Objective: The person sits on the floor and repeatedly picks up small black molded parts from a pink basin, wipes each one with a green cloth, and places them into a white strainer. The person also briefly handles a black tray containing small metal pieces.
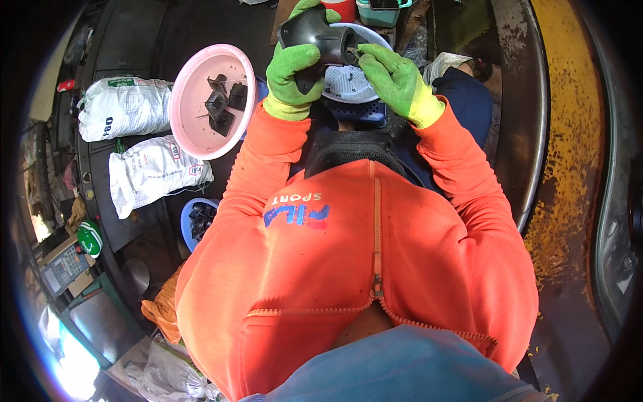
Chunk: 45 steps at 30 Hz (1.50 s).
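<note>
Green-gloved, a person's left hand [293,75] curls firmly around a black pipe fitting [321,44] above a white basket [349,82]; the right hand [395,79], fingers drawn together, seemingly pinches a small tool [356,53] at its mouth. Left of the basket, a pink basin [189,110] holds black parts [217,106].

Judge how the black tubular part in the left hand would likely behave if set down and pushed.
The black part looks stiff, showing no sag in the left hand. Its rounded barrel might roll, though the flared end would probably make it veer. Its smooth sheen suggests a somewhat slippery surface.
</note>
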{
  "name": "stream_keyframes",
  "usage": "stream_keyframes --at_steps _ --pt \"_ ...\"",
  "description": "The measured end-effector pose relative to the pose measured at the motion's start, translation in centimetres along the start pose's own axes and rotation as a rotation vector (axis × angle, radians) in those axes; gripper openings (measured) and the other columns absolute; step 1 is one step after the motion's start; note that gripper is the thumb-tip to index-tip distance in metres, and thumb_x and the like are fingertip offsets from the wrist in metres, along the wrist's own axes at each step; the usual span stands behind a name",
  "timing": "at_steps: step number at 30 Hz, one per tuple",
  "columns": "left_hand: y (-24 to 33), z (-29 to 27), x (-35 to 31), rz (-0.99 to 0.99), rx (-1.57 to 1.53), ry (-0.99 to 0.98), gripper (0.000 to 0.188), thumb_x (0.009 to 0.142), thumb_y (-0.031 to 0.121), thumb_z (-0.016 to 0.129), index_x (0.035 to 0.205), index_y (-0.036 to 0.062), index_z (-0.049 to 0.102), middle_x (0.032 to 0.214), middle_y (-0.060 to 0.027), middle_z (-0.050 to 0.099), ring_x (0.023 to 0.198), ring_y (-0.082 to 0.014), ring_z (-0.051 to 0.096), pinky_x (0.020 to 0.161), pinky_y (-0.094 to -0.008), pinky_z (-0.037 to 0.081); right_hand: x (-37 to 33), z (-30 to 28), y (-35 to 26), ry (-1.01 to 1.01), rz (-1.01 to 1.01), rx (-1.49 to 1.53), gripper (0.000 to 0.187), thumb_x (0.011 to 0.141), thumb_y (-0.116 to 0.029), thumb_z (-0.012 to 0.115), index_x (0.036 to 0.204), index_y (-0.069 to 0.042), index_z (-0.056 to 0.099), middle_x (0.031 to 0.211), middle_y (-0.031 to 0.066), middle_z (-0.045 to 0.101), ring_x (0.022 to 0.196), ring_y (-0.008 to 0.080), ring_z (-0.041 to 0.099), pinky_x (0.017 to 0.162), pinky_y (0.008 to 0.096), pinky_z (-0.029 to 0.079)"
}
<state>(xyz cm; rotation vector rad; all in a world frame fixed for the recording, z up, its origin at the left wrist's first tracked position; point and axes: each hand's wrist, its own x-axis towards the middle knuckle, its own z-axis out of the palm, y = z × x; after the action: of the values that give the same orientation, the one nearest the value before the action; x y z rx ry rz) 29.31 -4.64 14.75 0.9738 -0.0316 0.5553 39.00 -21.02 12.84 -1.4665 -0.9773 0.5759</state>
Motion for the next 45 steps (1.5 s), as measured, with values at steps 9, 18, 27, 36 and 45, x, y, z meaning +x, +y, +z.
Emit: stream_keyframes --at_steps 9,18,27,36,45 --pt "0.1 1.5 0.0 0.162 0.096 -0.039 0.087 0.065 0.02 0.075 0.141 0.0027 0.037 0.125 -0.016 0.053 0.109 -0.0296 0.06 0.093 -0.0396 0.052 -0.5 0.7 -1.1 -0.014 0.113 0.2 0.028 0.099 -0.018 0.055 0.12 0.0 0.061 0.102 0.0066 0.063 0.09 0.0149 0.059 0.081 0.0287 0.048" --pt "0.1 -0.8 0.0 0.346 0.471 -0.2 0.084 0.074 0.029 0.082 0.141 0.0077 0.036 0.133 -0.0141 0.047 0.115 -0.0244 0.054 0.095 -0.0363 0.05 -1.0 0.1 -2.7 -0.179 0.25 0.429 0.029 0.101 -0.022 0.049 0.114 0.0 0.061 0.088 0.0042 0.06 0.072 0.0114 0.054 0.061 0.0252 0.044" --pt "0.4 -2.7 1.3 0.684 0.867 -0.411 0.08 0.077 0.021 0.075 0.144 0.0029 0.034 0.139 -0.0182 0.038 0.117 -0.0301 0.051 0.094 -0.0399 0.046 -1.1 -0.9 -4.3 -0.357 0.637 1.068 0.033 0.101 -0.031 0.045 0.107 -0.004 0.062 0.065 -0.0061 0.042 0.047 0.0031 0.03 0.041 0.019 0.022" --pt "-2.3 -0.2 -0.8 0.542 0.606 -0.327 0.108 0.078 0.031 0.081 0.156 0.0266 0.007 0.15 -0.0154 0.026 0.138 -0.034 0.034 0.106 -0.0483 0.041 1.4 -2.2 -2.1 -0.14 0.14 0.451 0.033 0.089 -0.017 0.063 0.119 -0.002 0.063 0.095 0.0004 0.063 0.07 0.003 0.053 0.058 0.0165 0.041" --pt "-2.0 0.1 -3.6 -0.607 -0.454 0.022 0.087 0.084 0.069 0.055 0.143 0.007 0.04 0.138 -0.0145 0.051 0.12 -0.0317 0.056 0.1 -0.05 0.048 1.8 -3.2 -0.8 -0.122 -0.873 -0.685 0.037 0.071 0.005 0.068 0.107 -0.005 0.067 0.095 0.011 0.068 0.069 0.0259 0.068 0.062 0.032 0.055"
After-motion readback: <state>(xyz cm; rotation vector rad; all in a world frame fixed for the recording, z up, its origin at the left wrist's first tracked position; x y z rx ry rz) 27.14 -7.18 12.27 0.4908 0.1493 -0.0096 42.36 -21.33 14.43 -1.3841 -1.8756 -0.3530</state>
